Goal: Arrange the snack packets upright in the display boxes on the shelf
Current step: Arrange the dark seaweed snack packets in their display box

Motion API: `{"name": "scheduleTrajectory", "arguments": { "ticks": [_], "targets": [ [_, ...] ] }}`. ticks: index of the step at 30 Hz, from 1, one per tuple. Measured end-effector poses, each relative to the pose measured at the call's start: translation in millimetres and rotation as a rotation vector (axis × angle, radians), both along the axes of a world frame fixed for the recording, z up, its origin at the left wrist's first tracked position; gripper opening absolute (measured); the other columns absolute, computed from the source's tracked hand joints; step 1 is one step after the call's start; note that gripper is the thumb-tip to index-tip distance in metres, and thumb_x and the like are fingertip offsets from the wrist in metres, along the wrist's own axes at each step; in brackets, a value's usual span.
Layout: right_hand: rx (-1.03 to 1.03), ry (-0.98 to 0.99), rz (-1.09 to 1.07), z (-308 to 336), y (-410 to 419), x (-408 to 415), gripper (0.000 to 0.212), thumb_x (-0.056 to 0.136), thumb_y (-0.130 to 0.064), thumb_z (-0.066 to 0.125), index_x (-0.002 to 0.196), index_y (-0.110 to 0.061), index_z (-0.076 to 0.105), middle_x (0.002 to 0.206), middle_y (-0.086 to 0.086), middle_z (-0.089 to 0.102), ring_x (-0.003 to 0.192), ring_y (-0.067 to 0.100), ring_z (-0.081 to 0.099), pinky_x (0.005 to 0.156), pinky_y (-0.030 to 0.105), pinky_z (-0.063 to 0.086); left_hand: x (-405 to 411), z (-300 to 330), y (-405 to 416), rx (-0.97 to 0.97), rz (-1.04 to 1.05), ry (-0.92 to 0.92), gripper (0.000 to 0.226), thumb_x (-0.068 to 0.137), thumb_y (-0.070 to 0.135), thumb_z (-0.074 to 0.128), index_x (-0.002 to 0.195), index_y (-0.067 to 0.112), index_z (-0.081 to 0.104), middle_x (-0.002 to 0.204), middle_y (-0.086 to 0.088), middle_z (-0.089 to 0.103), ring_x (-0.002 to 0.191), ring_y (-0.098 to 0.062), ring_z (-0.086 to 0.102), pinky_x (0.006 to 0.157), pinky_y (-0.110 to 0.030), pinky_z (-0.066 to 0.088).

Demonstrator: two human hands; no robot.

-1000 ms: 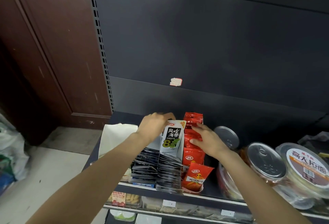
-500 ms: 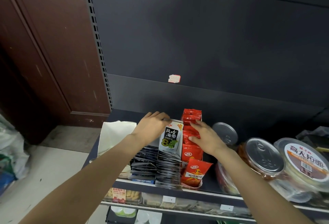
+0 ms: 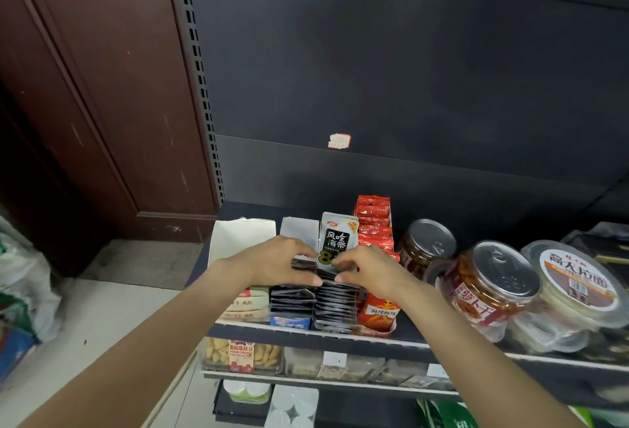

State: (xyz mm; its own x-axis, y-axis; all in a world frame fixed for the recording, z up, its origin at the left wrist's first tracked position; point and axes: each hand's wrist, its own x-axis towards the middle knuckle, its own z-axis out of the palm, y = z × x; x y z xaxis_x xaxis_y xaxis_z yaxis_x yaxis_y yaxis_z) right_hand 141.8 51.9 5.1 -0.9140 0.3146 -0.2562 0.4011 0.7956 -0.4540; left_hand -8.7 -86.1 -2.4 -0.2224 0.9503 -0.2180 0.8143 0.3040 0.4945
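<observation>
1. Above the shelf [image 3: 306, 334], at 12 o'clock, a dark back wall [image 3: 391, 80] leaves open room.
2. Left hand [image 3: 272, 262] and right hand [image 3: 366, 269] meet, fingers curled, pinching the black packets [image 3: 326, 301].
3. Those packets stand in a box; red packets [image 3: 372, 220] fill the box at 3 o'clock.

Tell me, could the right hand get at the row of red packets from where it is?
Probably yes. The right hand is pinching black packets right beside the red packets, and nothing stands between them; it would need to let go first.
</observation>
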Motion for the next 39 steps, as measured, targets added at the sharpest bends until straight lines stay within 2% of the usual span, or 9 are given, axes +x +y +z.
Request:
{"name": "scheduleTrajectory", "arguments": {
  "ticks": [7,13,18,22,27,31,33,36,39],
  "targets": [
    [0.423,0.061,0.061,0.2,-23.1,1.1,0.025,0.092,-0.013,0.051,0.110,-0.018,0.067,0.098,0.004,0.068,0.089,0.025,0.063,0.076,0.034,0.052,1.4,0.4,-19.8,0.027,0.003,-0.004,0.047,0.084,0.043,0.065,0.126,0.022,0.058,0.124,0.003,0.060,0.111,-0.014,0.054,0.097,-0.028,0.042],
    [0.282,0.140,-0.069,5.9,-28.8,4.0,0.016,0.090,-0.019,0.060,0.104,-0.020,0.069,0.103,-0.002,0.064,0.091,0.013,0.059,0.080,0.029,0.050,4.6,-0.1,-26.2,0.084,0.047,-0.024,0.038,0.088,0.037,0.062,0.122,0.022,0.060,0.121,0.001,0.061,0.108,-0.016,0.054,0.093,-0.026,0.041],
    [0.244,0.385,-0.273,28.8,-21.0,14.1,0.017,0.089,-0.021,0.063,0.104,-0.020,0.071,0.102,-0.003,0.066,0.092,0.014,0.061,0.082,0.030,0.050,9.3,4.5,-23.5,0.172,0.176,-0.175,0.037,0.090,0.028,0.061,0.125,0.018,0.058,0.126,0.001,0.059,0.116,-0.014,0.054,0.094,-0.019,0.038],
    [0.132,0.580,-0.402,62.4,-14.6,22.6,0.014,0.088,-0.016,0.064,0.099,-0.015,0.072,0.096,-0.001,0.068,0.086,0.011,0.062,0.075,0.025,0.050,6.8,16.7,-16.4,0.236,0.277,-0.213,0.037,0.093,0.021,0.056,0.130,0.021,0.053,0.104,-0.006,0.064,0.095,-0.016,0.058,0.083,-0.019,0.041],
    [-0.262,0.826,-0.562,85.8,-11.0,33.0,0.009,0.086,-0.016,0.065,0.083,-0.023,0.070,0.085,-0.004,0.072,0.081,0.012,0.069,0.074,0.035,0.056,6.6,34.3,-14.7,0.311,0.464,-0.794,0.022,0.096,0.023,0.053,0.118,0.020,0.056,0.093,-0.008,0.070,0.073,-0.014,0.068,0.065,-0.019,0.053],
    [-0.435,0.906,-0.651,86.3,-18.4,42.8,0.009,0.087,-0.011,0.063,0.091,-0.014,0.071,0.083,-0.008,0.071,0.076,0.005,0.069,0.068,0.023,0.058,3.1,42.2,-17.9,0.414,0.557,-1.106,0.013,0.093,0.021,0.056,0.100,0.011,0.061,0.091,-0.009,0.073,0.082,-0.016,0.071,0.076,-0.024,0.056],
    [-0.459,0.916,-0.665,83.5,-21.4,46.5,0.010,0.086,-0.012,0.064,0.092,-0.014,0.071,0.087,-0.006,0.071,0.078,0.006,0.069,0.066,0.019,0.056,2.1,43.6,-19.7,0.442,0.560,-1.193,0.016,0.093,0.021,0.056,0.099,0.008,0.063,0.098,-0.014,0.072,0.089,-0.019,0.071,0.081,-0.026,0.056],
    [-0.273,0.893,-0.715,76.0,-22.1,50.2,0.009,0.082,-0.018,0.069,0.085,-0.027,0.071,0.099,-0.002,0.063,0.083,0.007,0.061,0.073,0.021,0.049,2.4,42.4,-22.3,0.478,0.569,-1.245,0.028,0.093,0.027,0.055,0.103,0.003,0.066,0.100,-0.014,0.072,0.095,-0.019,0.069,0.085,-0.026,0.055],
    [-0.299,0.858,-0.702,69.7,-24.3,55.7,0.011,0.083,-0.017,0.068,0.087,-0.027,0.073,0.099,-0.002,0.067,0.085,0.007,0.064,0.071,0.018,0.050,2.6,40.4,-25.9,0.520,0.592,-1.214,0.019,0.090,0.012,0.059,0.104,0.003,0.067,0.104,-0.015,0.071,0.094,-0.017,0.070,0.086,-0.025,0.054]
  ]
}}
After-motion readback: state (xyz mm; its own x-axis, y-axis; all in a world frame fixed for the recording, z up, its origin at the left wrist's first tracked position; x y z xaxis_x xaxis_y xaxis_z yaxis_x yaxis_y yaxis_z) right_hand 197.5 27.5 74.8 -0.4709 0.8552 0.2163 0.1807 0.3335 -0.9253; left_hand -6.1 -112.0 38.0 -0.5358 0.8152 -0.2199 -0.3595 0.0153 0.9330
